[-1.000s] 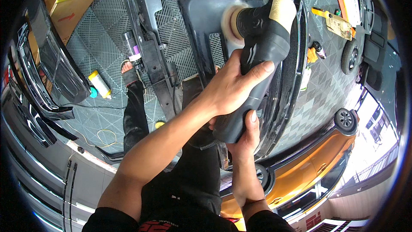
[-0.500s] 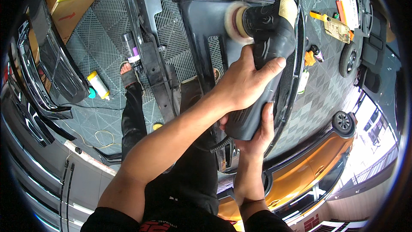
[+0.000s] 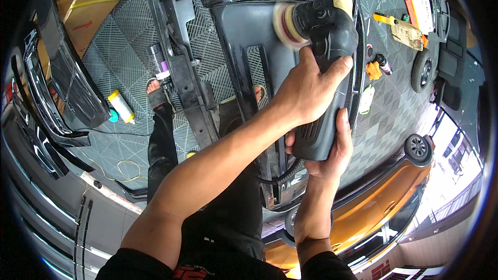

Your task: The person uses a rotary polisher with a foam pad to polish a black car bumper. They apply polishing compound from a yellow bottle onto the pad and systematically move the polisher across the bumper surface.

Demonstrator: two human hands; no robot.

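A black polisher (image 3: 334,36) is held in both my hands, its round buffing pad (image 3: 284,25) blurred at the rim and against a glossy black car body panel (image 3: 241,26). My left hand (image 3: 315,85) is closed around the upper body of the machine, below its head. Lower down, my right hand (image 3: 336,148) grips the rear end from beneath, with its thumb along the side. A dark cord (image 3: 282,177) leads off from that end. The panel has a long slot-like opening near my foot.
Left of the panel lie a long black trim piece (image 3: 187,78), a dark bottle with a purple label (image 3: 158,62) and a white-and-yellow bottle (image 3: 121,106). Black bumpers (image 3: 78,83) and a cardboard box (image 3: 85,10) stand farther left. An orange car (image 3: 368,192) is at lower right.
The polisher's rear end has swung to the right and slightly up, both hands moving with it. Its pad has stayed at nearly the same spot, now tilted differently.
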